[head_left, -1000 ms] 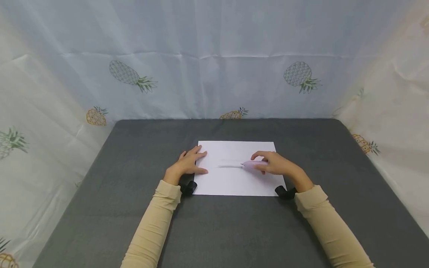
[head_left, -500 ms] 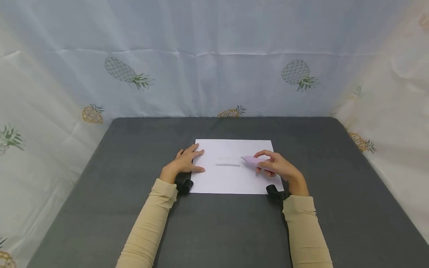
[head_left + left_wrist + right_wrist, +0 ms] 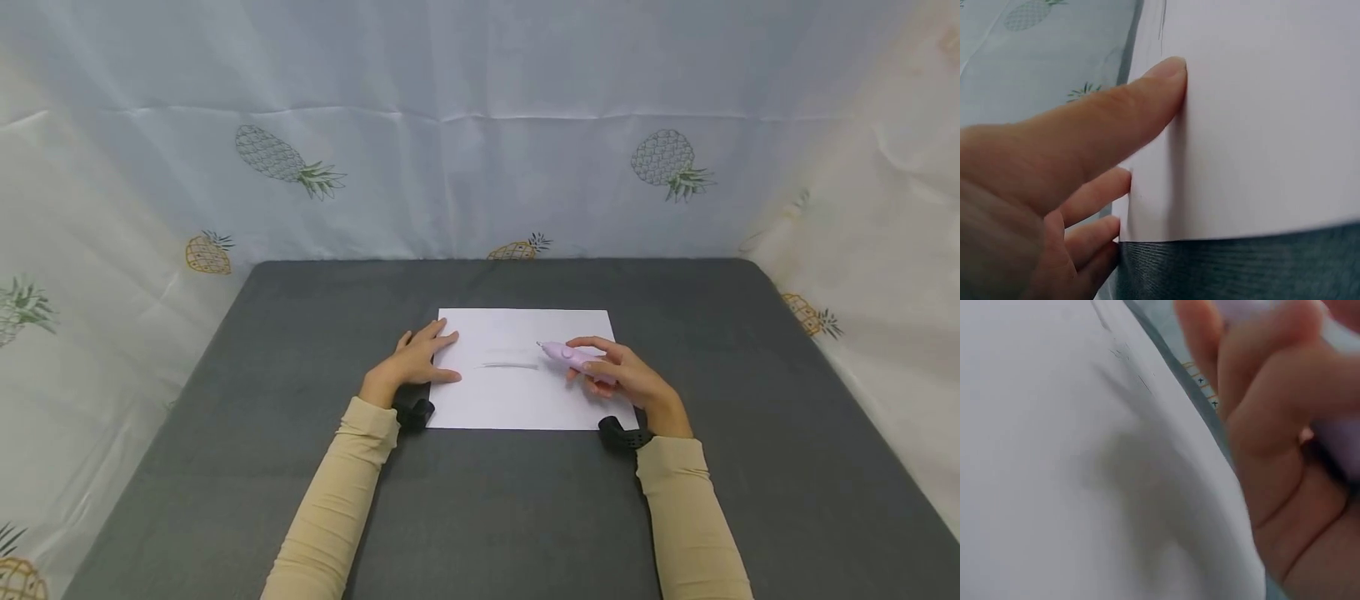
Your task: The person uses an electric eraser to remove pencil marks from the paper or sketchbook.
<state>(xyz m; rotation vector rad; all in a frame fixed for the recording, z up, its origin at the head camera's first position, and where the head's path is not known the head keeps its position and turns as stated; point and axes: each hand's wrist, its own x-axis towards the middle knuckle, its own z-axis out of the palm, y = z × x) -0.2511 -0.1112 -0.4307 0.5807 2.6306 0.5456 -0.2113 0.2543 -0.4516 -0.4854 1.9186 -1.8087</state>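
Head view: right hand (image 3: pixel 626 377) has its fingers (image 3: pixel 600 343) curled round the pale lilac plastic pen-shaped tool (image 3: pixel 572 357), gripping it along the rear half of the barrel, with the thin tip pointing left over the sheet. Tip looks just above or barely on the paper, can't tell which. Likely light, rigid and smooth plastic, so it could roll or slip in a loose pinch; the thicker barrel where it's held now seems the sensible grip spot, not the fine tip, which looks fragile.

Left hand (image 3: pixel 414 360) lies flat, fingers (image 3: pixel 1147 106) straight and spread, thumb and fingertips pressing the left edge of the white rectangular paper sheet (image 3: pixel 517 400). Left wrist view confirms fingertip on the paper, nothing curled round it. Sheet probably thin, floppy, slides easily on fabric, so pinning it flat at an edge suits it better than lifting.

Faint grey streak (image 3: pixel 510 364) sits mid-sheet, left of the tool tip. Sheet lies at the centre of the dark grey cloth-covered worktop (image 3: pixel 300 467). Beige sleeves, black wrist mounts (image 3: pixel 414 412). Pineapple-print curtain (image 3: pixel 480 150) behind and at the sides.
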